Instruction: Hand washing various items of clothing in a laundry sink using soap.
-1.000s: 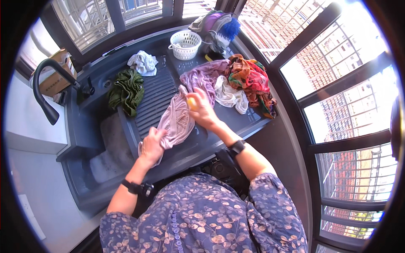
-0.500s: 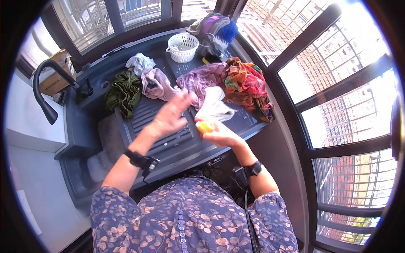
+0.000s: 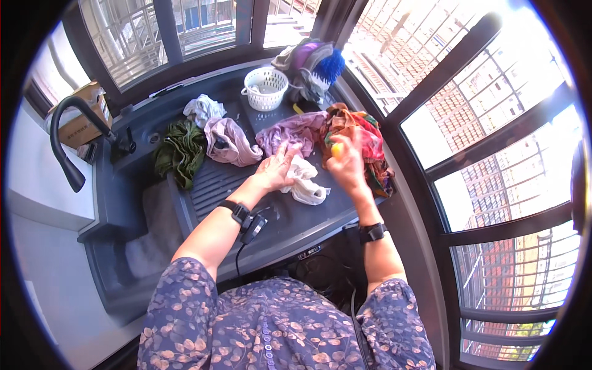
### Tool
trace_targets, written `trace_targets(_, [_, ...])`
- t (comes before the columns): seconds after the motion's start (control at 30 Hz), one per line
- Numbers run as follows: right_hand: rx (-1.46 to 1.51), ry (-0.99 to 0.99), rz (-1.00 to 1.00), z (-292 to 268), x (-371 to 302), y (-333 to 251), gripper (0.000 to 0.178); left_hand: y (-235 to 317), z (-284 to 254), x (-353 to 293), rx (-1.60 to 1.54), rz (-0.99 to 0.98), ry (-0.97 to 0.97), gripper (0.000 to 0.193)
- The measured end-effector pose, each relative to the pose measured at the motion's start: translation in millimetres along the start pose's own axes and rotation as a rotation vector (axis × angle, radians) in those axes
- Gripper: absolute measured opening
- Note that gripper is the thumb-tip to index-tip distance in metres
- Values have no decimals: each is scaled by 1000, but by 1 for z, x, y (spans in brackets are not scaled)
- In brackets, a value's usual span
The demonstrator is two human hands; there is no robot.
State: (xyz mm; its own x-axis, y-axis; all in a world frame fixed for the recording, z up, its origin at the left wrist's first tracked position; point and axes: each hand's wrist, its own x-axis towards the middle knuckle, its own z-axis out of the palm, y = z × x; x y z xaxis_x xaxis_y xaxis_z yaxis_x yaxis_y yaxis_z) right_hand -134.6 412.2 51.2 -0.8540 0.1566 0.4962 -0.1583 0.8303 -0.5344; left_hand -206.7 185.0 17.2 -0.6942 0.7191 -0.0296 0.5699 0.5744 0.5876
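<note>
The left hand (image 3: 275, 171) reaches in near the middle of the frame with its fingers spread and pointing up and to the right; it looks loosely open, and I cannot tell whether its thumb has any hold on cloth. The right hand (image 3: 348, 166), further right, is curled closed around a small yellow object (image 3: 337, 150), most of which its fingers hide.

The white cloth (image 3: 308, 188) lies between the two hands and lower in the frame than the right one, on the flat part of the dark grey sink unit (image 3: 293, 223). Its crumpled length slants from beside the left hand's fingers down toward the lower right, so one end lies right at that hand and the other points away from it. The left hand is clearly the nearer, seeming to overlap or touch the cloth; the right hand is up and to the right of it, apart.

Beyond the left fingertips, toward the top, is the lilac cloth (image 3: 290, 132), and behind the right hand is the multicoloured cloth (image 3: 376, 137). A pale pink cloth (image 3: 231, 143) sits at centre left, its lower part over the ribbed board (image 3: 209, 196), with a dark green cloth (image 3: 180, 151) to its left.
</note>
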Motion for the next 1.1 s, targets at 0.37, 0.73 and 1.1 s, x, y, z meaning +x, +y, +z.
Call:
trace_targets(0.37, [113,-148,307,2,-29,47,56,-57,-80,-5,-118,-181,627,48])
trace_targets(0.73, [703,-897,-367,80,-102,-177,62,-33,-67,-62,-227,79,144,88])
trace_targets(1.1, [593,-444,257,-19,-26,-14,54,-144,-122,-206,325,-540,557,13])
